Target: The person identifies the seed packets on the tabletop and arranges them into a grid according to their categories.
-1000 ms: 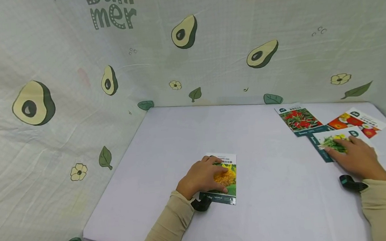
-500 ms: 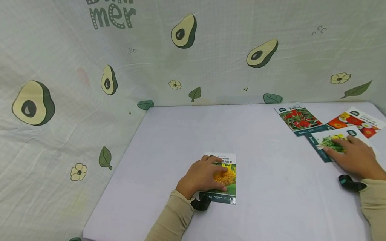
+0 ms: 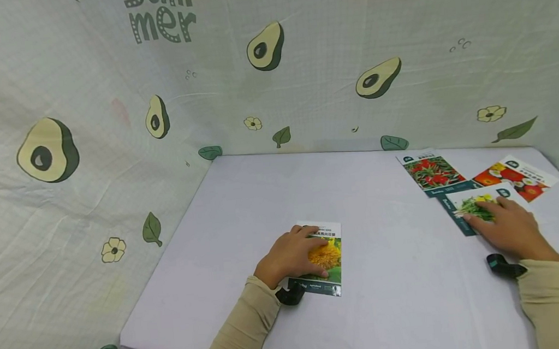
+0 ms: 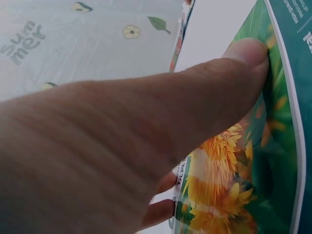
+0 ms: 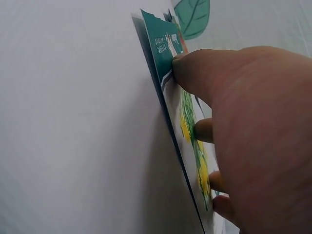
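Observation:
A seed packet with an orange-yellow sunflower picture (image 3: 330, 254) lies flat on the white table, its print facing up. Over its left side my left hand (image 3: 291, 256) rests with fingers and thumb spread; in the left wrist view the thumb (image 4: 234, 73) touches its face. At the right, my right hand (image 3: 510, 227) lies on a packet picturing yellow flowers on green stems (image 3: 469, 201). The right wrist view shows its thumb (image 5: 195, 73) and fingertips pressing the face, with one edge of this packet slightly above the cloth.
Behind the right hand's packet lie a red-flower packet (image 3: 432, 174) and an orange-and-red-flower packet (image 3: 516, 179), their corners overlapping. A pale avocado-print curtain (image 3: 322, 94) hangs along the table's back and left side. Each wrist wears a black camera strap.
My right hand has slid the yellow-flower packet a little to the left, uncovering slightly more of the orange-and-red one. The left hand stays in place on the sunflower packet.

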Demonstrator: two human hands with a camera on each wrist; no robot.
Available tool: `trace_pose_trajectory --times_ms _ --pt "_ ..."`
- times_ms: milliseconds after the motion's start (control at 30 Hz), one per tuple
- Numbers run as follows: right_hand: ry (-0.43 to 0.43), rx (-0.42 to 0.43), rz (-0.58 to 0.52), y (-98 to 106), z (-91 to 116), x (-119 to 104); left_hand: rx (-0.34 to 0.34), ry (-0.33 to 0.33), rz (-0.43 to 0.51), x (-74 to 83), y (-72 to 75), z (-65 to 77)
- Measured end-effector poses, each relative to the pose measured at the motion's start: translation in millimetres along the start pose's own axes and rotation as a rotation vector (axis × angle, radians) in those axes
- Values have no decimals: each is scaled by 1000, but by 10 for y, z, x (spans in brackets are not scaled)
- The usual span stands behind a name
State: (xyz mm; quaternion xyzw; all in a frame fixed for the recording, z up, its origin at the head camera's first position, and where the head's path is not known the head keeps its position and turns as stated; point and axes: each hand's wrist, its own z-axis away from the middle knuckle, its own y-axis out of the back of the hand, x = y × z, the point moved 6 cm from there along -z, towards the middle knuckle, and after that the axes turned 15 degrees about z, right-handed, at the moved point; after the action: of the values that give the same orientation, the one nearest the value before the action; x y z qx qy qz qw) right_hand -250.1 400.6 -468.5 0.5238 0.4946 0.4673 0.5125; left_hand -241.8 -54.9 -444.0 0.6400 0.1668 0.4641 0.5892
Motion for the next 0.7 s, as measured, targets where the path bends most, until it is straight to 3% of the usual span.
trace_pose_trajectory --times_ms 700 --pt "57 8 -17 -21 4 -207 1 -18 13 -17 4 14"
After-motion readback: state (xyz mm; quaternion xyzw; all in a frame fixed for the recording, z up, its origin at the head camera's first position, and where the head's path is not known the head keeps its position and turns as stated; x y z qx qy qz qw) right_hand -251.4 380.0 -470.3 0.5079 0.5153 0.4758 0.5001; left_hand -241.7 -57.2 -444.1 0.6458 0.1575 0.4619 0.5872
